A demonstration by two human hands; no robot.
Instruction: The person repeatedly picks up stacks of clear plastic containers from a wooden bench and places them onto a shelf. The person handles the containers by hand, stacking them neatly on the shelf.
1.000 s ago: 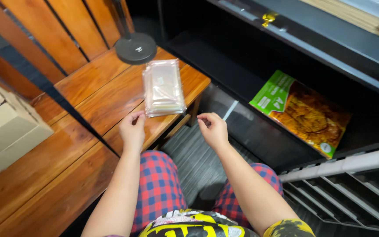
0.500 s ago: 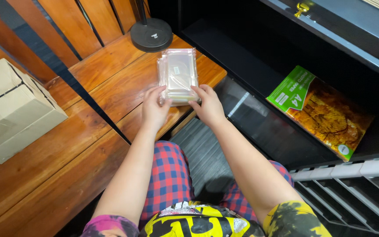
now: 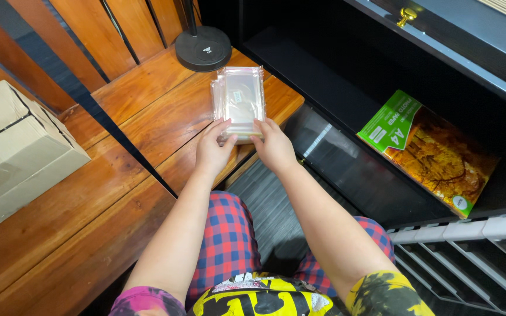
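A stack of clear plastic sleeves point(image 3: 240, 99) lies on the corner of a wooden bench point(image 3: 147, 111). My left hand point(image 3: 213, 149) touches the stack's near left corner with its fingertips. On the near right corner rests my right hand point(image 3: 273, 143), fingers on the stack's edge. Both hands press at the stack's near end; neither lifts it.
A round black lamp base point(image 3: 203, 48) stands behind the stack. At the left sits a cardboard box point(image 3: 13, 149) on the bench. A green and orange paper pack point(image 3: 428, 149) lies in the black cabinet's open shelf point(image 3: 346, 93). A white wire rack point(image 3: 469, 257) is at the lower right.
My hands went from hovering just short of the stack to resting on its near edge. The view has shifted closer to the bench.
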